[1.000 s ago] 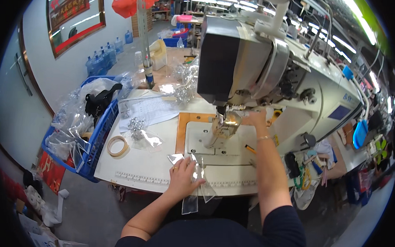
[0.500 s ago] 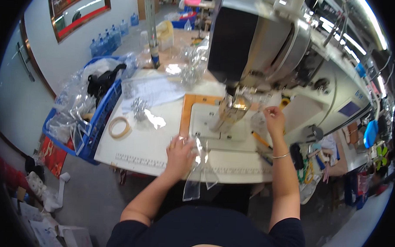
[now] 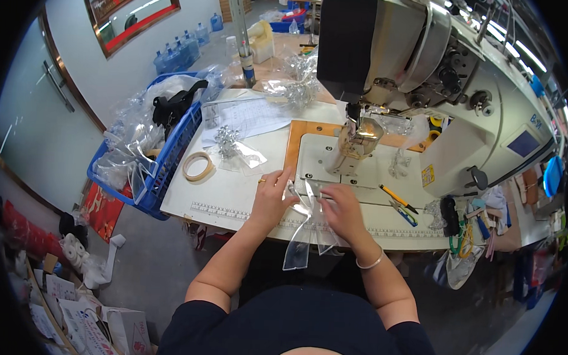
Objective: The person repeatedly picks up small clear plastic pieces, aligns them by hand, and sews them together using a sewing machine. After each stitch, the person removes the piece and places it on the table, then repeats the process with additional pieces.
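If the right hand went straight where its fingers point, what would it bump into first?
Probably the clear plastic, just in front of the right hand. Its fingers might even be touching it; the depth is hard to tell.

"What's in the middle of the frame?"
"My left hand [image 3: 272, 199] and my right hand [image 3: 344, 212], either side of clear plastic strips [image 3: 298, 250] whose ends hang past the near edge of the table [image 3: 230, 191]. My right fingers are too blurred to tell their grip."
"And around that?"
"A sewing machine [image 3: 485, 144] fills the upper right. A slim yellow tool [image 3: 397, 197] and snips [image 3: 406, 213] lie right of centre, a tape roll [image 3: 200, 178] left of centre."
"Further out?"
"A blue basket [image 3: 175, 158] heaped with plastic at the left, blue bottles [image 3: 188, 49] in the upper left."
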Demonstrator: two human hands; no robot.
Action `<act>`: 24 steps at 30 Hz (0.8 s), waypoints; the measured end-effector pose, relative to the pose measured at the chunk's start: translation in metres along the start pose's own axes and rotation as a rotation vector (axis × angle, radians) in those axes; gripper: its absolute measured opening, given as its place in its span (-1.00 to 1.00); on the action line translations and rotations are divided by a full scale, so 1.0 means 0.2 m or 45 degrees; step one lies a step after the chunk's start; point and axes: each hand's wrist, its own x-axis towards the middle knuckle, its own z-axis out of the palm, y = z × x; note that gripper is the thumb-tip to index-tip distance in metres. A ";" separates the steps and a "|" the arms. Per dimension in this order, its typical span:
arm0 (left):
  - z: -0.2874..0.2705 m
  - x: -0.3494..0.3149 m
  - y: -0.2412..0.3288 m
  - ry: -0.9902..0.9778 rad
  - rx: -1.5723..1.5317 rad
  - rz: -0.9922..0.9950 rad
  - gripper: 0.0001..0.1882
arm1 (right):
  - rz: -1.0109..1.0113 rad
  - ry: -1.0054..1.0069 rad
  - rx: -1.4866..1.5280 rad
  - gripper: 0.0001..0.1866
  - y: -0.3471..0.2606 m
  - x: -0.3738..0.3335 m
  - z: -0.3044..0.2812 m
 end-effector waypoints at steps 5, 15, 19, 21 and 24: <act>-0.01 0.01 -0.08 0.126 -0.261 -0.047 -0.35 | -0.003 -0.147 0.053 -0.75 -0.02 0.16 0.23; -0.03 -0.10 -0.05 -0.520 -0.232 0.223 -0.47 | 0.239 0.259 1.171 -0.89 -0.12 0.15 0.04; -0.02 -0.16 -0.06 -0.319 -0.465 0.095 -0.58 | -0.008 0.641 1.165 -0.88 -0.36 0.22 -0.29; -0.13 -0.12 0.06 -0.057 -0.639 0.043 -0.63 | 0.070 0.510 0.800 -0.87 -0.41 0.20 -0.34; -0.17 -0.09 0.30 -0.780 -1.790 -0.347 -0.63 | -0.098 0.142 0.258 -0.79 -0.37 0.17 -0.21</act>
